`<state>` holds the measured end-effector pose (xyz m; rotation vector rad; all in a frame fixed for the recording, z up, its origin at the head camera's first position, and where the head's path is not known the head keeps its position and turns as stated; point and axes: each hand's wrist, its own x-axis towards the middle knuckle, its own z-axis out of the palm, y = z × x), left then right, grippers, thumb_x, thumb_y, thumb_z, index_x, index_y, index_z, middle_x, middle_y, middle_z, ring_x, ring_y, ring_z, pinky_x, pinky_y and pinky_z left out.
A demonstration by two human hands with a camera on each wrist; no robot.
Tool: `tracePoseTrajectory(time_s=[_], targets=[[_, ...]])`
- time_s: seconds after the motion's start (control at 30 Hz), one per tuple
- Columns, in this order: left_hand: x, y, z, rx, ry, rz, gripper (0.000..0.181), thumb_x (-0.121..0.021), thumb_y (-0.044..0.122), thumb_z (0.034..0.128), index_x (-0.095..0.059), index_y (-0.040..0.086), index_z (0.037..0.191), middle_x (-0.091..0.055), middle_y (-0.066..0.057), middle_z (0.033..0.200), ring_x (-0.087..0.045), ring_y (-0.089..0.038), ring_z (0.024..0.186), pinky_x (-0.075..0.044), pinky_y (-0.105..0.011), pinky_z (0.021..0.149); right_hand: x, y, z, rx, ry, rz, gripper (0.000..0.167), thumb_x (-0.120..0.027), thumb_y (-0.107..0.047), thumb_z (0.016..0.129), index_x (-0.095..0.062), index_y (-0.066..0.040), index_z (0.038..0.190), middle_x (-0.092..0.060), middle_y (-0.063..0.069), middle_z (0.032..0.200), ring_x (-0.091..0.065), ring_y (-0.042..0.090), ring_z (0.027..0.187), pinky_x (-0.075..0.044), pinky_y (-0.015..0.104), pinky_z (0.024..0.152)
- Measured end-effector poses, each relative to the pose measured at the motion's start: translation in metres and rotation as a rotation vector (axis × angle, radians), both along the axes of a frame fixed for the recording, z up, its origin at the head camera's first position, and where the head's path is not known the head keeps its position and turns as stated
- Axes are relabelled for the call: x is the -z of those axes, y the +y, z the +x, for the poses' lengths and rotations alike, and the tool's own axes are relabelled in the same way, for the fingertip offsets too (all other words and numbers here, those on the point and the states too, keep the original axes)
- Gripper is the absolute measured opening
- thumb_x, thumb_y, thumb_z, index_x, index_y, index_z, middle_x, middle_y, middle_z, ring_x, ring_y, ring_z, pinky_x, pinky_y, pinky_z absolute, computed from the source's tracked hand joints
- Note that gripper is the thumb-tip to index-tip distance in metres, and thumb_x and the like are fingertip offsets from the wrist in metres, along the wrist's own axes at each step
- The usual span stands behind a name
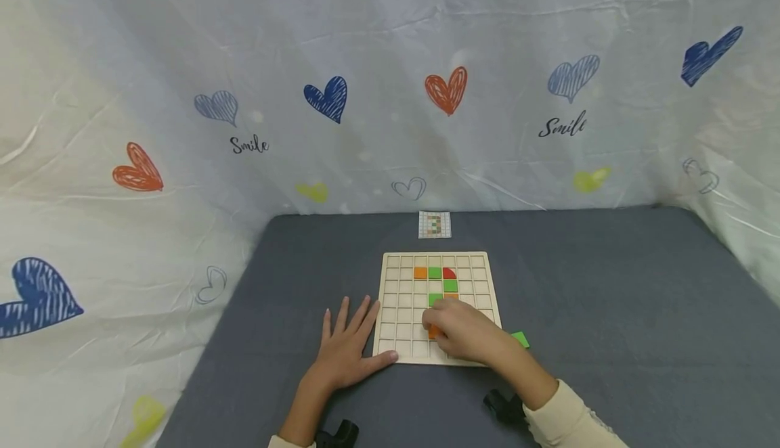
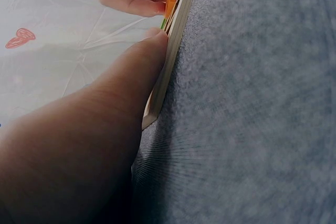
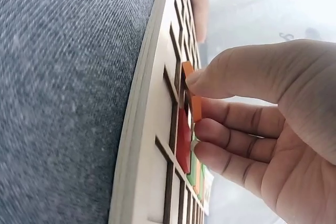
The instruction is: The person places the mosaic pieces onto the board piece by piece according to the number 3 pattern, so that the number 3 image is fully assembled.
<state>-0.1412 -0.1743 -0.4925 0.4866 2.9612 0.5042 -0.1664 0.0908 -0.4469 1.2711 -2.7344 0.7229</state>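
Note:
A pale wooden grid board (image 1: 390, 319) lies on the grey table. My right hand (image 1: 463, 329) is over its lower middle, pinching an orange tile (image 3: 196, 109) between thumb and fingers. The tile is tilted at the grid, beside a red tile (image 3: 182, 140). My left hand (image 1: 344, 353) rests spread on the table at the board's left side, its thumb and a fingertip touching the edge. Higher on the board sit a square orange tile (image 1: 420, 273), a green tile (image 1: 435, 273) and a rounded red tile (image 1: 449, 273). More green and orange tiles sit below them, partly hidden by my right hand.
A small pattern card (image 1: 435, 225) with a coloured grid lies behind the board. A loose green tile (image 1: 521, 339) is on the table (image 1: 609, 312) right of the board, partly behind my right wrist. A white curtain (image 1: 378, 28) with printed hearts hangs behind the table.

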Motion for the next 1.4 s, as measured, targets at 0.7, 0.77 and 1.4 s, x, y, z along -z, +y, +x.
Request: tracePoseTrajectory(time_s=[0.7, 0.77, 1.4], targets=[[-0.001, -0.001, 0.000, -0.001, -0.004, 0.004, 0.099, -0.052, 0.079, 0.0859, -0.021, 0.024, 0.162, -0.017, -0.002, 0.166, 0.002, -0.037, 0.152, 0.007, -0.065, 0.114, 0.006, -0.014, -0.001, 0.017, 0.037, 0.019, 0.023, -0.068, 0.009, 0.070, -0.065, -0.014, 0.070, -0.047, -0.008, 0.069, -0.043, 0.010, 0.065, -0.041, 0.025, 0.060], [-0.001, -0.001, 0.000, -0.001, 0.000, 0.012, 0.099, -0.053, 0.078, 0.0860, -0.022, 0.023, 0.162, -0.018, -0.003, 0.166, 0.001, -0.038, 0.152, 0.007, -0.066, 0.114, 0.006, -0.017, -0.001, 0.023, 0.045, 0.025, 0.023, -0.069, 0.009, 0.070, -0.064, -0.014, 0.068, -0.046, -0.008, 0.068, -0.042, 0.010, 0.063, -0.040, 0.025, 0.059], [-0.002, -0.002, 0.000, 0.007, -0.008, 0.001, 0.099, -0.052, 0.078, 0.0863, -0.022, 0.023, 0.162, -0.017, -0.003, 0.166, 0.002, -0.038, 0.152, 0.006, -0.066, 0.114, 0.006, -0.036, 0.002, 0.077, 0.128, 0.071, 0.017, -0.078, 0.003, 0.079, -0.071, -0.011, 0.073, -0.052, -0.004, 0.071, -0.046, 0.011, 0.063, -0.043, 0.024, 0.058]])
